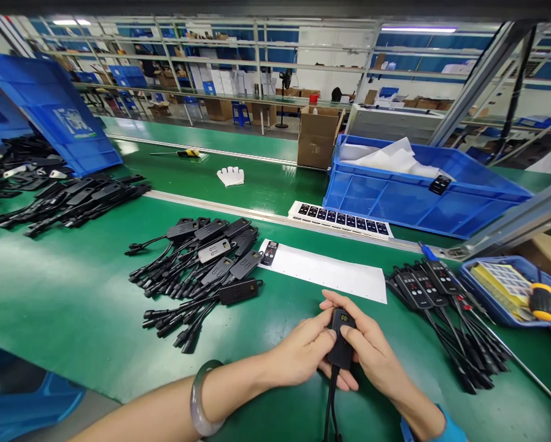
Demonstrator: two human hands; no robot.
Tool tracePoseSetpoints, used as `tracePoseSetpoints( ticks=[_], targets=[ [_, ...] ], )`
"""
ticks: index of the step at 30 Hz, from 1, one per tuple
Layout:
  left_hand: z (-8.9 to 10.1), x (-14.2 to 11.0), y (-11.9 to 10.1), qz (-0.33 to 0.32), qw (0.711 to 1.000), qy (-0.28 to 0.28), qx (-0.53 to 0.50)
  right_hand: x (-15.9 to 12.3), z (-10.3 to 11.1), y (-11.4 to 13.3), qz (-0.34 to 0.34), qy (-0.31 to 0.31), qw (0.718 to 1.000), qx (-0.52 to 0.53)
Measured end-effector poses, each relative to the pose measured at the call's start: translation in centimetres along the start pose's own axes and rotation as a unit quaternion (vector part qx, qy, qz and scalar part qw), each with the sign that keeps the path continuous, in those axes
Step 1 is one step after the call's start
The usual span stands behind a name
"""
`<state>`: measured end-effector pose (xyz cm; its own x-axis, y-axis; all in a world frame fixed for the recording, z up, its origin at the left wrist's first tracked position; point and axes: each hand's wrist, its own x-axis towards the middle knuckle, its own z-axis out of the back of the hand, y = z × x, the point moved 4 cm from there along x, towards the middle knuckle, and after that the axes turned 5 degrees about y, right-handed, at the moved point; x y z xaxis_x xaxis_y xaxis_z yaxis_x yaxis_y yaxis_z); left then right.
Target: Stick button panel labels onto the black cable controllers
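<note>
Between my two hands I hold a small black controller box [341,350] with a digit window at its top and two cables hanging down. My left hand [303,350] grips its left side, thumb on the front face. On the other side my right hand [372,347] wraps round it, thumb also pressed on the front. Just beyond them lies a white label strip [326,271] with one black label [270,252] at its left end. Left of my hands is a pile of similar black controllers [220,270] with cables. Controllers with labelled faces [425,288] are stacked to the right.
A blue crate [404,202] with white sheets stands behind a white row of black labels [340,219]. At right, a blue tray [500,313] holds a yellow-black tool. A screwdriver [188,153] and white glove [231,177] lie farther back. A tilted blue crate [50,110] stands far left.
</note>
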<state>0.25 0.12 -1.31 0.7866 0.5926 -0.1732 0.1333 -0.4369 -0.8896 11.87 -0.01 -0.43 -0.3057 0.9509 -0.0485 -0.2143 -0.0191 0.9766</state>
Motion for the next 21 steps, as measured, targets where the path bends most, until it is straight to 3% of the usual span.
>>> tracePoseSetpoints(
  ticks=[21],
  targets=[
    [0.02, 0.07, 0.27, 0.006, 1.000, 0.008, 0.002, -0.21, -0.01, 0.06, 0.000, 0.010, 1.000, 0.016]
  ],
)
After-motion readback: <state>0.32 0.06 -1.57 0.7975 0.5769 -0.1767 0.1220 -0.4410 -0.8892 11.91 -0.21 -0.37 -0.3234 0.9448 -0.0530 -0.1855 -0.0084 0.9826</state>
